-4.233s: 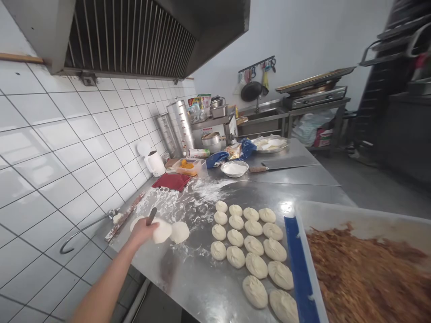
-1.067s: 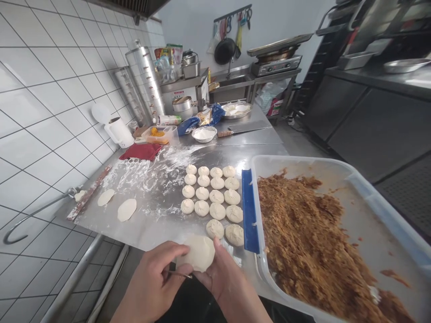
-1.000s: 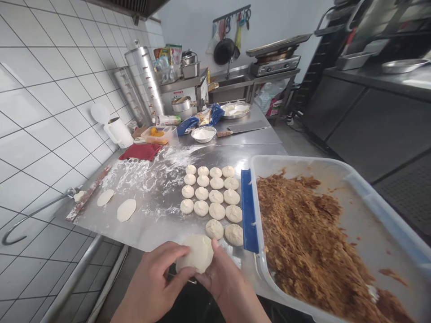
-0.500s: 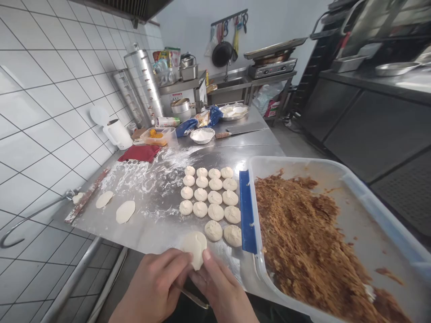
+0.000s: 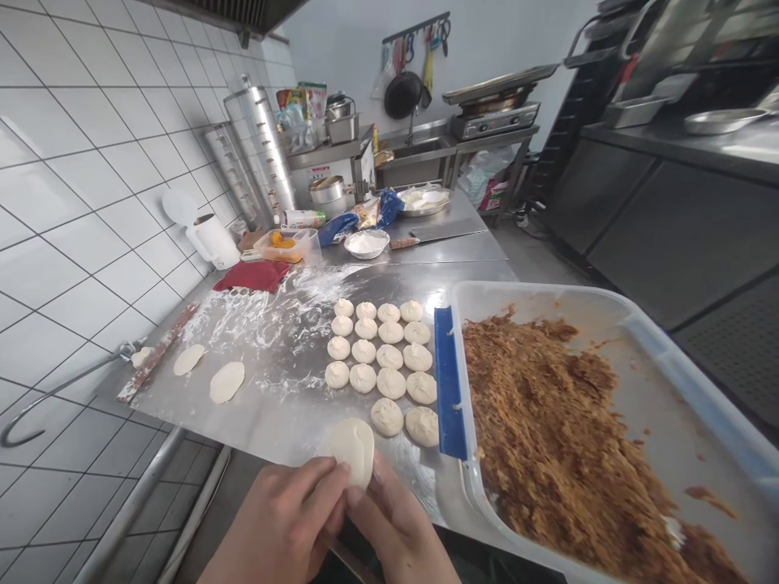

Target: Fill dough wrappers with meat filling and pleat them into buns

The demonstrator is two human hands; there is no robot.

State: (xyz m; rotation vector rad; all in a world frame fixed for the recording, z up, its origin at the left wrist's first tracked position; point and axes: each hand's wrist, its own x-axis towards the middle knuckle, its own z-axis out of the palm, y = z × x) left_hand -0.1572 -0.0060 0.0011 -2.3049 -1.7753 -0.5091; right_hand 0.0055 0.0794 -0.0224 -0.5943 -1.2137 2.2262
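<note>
Tipped more upright than before, the dough round (image 5: 353, 450) is pinched between left hand (image 5: 280, 527) and right hand (image 5: 398, 531). Loading seems next: the filling (image 5: 548, 438), right of the grip, needs it cupped flat.

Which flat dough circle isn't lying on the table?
The dough circle between the left hand and right hand; the other two circles lie flat on the counter, far left.

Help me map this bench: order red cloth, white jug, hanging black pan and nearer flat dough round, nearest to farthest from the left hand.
From the left hand:
1. flat dough round, front left.
2. red cloth, mid-bench, wall side.
3. white jug, behind the cloth.
4. black pan, far wall.
</note>
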